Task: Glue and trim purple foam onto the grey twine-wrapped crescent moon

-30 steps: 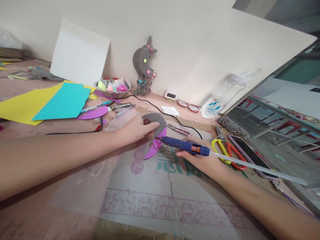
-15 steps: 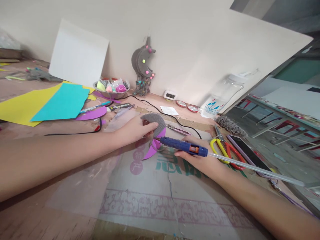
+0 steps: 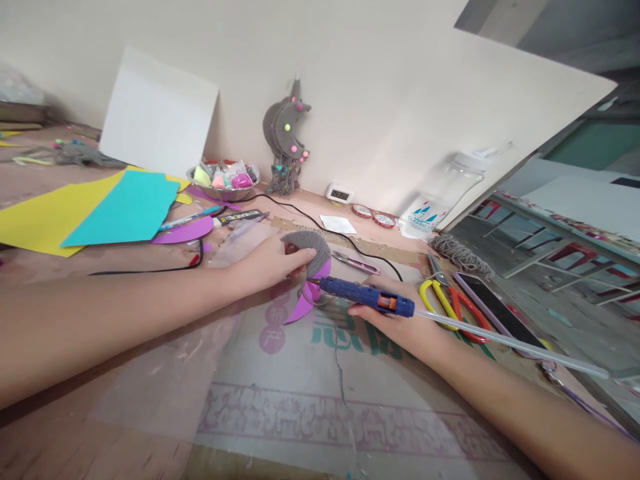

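Observation:
My left hand [image 3: 275,260] is closed on a crescent moon piece [image 3: 309,248], its upper part covered in grey yarn and its lower part bare purple. In my right hand [image 3: 395,307] is a blue hot glue gun [image 3: 360,291], with a long clear glue stick [image 3: 500,339] running out of its back. The gun's nozzle meets the crescent near where the grey yarn ends. A strand of grey yarn loops beside the nozzle. Below both hands lies a printed cardboard sheet [image 3: 300,400] under clear plastic.
Tweezers [image 3: 357,262], yellow-and-red-handled scissors [image 3: 450,303], a phone [image 3: 500,313] and grey yarn [image 3: 460,253] lie to the right. Yellow [image 3: 45,210] and turquoise sheets [image 3: 123,208] lie left. Behind stand a bowl [image 3: 225,193], a small clock [image 3: 340,193] and a plastic bottle [image 3: 445,193]; a grey moon ornament [image 3: 287,133] hangs there.
The view has shifted very slightly. Both hands, the crescent and the glue gun keep nearly the same positions.

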`<control>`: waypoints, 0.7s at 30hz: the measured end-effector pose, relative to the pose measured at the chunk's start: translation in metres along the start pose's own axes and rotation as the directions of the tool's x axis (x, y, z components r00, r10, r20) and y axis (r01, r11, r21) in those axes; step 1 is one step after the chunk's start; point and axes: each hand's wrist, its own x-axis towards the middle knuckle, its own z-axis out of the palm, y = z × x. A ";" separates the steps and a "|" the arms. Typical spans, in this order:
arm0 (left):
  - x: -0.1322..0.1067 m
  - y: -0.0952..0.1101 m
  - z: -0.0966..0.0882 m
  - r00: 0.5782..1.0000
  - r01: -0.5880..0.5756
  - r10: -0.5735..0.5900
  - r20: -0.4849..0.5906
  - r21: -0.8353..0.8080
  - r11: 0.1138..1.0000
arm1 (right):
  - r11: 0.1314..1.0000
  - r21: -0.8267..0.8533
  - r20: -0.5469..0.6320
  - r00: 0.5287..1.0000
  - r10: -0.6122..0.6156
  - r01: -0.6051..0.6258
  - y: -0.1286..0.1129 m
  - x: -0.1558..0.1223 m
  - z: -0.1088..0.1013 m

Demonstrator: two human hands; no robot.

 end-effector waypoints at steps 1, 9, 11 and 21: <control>0.000 0.000 0.000 1.000 -0.003 0.003 0.002 0.006 1.000 | 1.000 -0.004 -0.005 1.000 0.001 -0.001 0.000 0.000 0.000; 0.001 -0.001 0.000 1.000 0.002 -0.002 -0.008 0.018 1.000 | 1.000 -0.026 -0.014 1.000 -0.017 0.016 0.003 -0.001 0.001; 0.001 -0.001 0.000 1.000 -0.004 0.004 -0.008 0.005 1.000 | 1.000 -0.019 -0.011 1.000 -0.014 0.014 0.002 -0.001 0.001; -0.001 0.003 0.000 1.000 -0.015 0.015 -0.014 0.014 1.000 | 0.999 -0.040 -0.026 1.000 0.010 -0.011 0.001 -0.001 0.001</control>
